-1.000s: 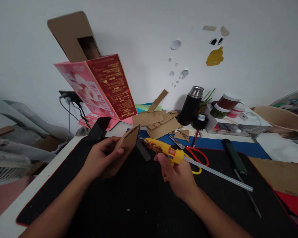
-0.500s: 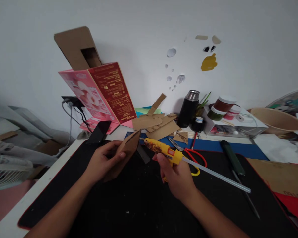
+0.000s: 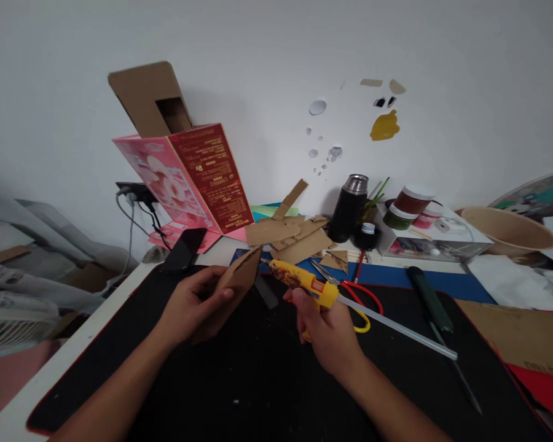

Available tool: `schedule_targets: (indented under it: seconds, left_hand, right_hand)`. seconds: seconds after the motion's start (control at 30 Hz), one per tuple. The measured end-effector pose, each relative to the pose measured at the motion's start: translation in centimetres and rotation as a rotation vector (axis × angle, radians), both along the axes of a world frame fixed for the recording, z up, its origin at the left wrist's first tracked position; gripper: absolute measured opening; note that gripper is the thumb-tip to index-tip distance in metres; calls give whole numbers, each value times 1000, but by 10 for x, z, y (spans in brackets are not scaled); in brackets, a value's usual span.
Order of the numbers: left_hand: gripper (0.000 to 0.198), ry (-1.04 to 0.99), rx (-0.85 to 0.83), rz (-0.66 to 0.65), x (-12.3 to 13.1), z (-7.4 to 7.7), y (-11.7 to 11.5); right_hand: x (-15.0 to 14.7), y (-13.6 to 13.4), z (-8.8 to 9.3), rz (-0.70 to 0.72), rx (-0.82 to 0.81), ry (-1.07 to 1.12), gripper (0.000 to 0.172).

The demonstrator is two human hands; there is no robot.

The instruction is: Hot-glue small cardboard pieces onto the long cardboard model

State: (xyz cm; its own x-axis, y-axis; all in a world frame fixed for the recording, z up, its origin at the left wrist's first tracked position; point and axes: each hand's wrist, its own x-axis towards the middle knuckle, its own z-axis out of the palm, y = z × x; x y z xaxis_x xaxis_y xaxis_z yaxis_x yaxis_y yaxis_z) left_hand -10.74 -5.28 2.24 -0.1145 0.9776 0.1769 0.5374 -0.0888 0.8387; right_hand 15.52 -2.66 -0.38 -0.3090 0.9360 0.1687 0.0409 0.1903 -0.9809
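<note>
My left hand (image 3: 196, 304) is closed around a folded piece of cardboard (image 3: 237, 285), tilted up over the black mat, thumb on its near face. In my right hand (image 3: 325, 325) is a yellow glue gun (image 3: 299, 279) with dark scorched stains, its fingers wrapped round the handle. A long translucent glue stick (image 3: 400, 328) sticks out of its back end. The nozzle is at the right edge of the cardboard; whether it touches, I cannot tell. Behind the gun lie scissors (image 3: 362, 298) with red and yellow handles. A dark grey strip (image 3: 266, 291) lies by the nozzle.
A black mat (image 3: 258, 393) covers the desk. Cardboard scraps (image 3: 304, 245), a black thermos (image 3: 349, 209) and paint jars (image 3: 399, 216) stand along the back. A phone (image 3: 184, 248) lies left, beside a pink and red box (image 3: 212, 178). A green-handled tool (image 3: 431, 298) is at right.
The view has tipped up slightly, so things sit a little lower. Both hands keep their holds, and the nozzle stays by the cardboard's edge.
</note>
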Motion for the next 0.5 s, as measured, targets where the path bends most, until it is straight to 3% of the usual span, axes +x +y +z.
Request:
schedule_targets:
  seconds: [0.5]
  left_hand:
    - [42, 0, -1, -14, -1, -4, -1]
  right_hand:
    - [-1, 0, 1, -1, 45, 20, 47]
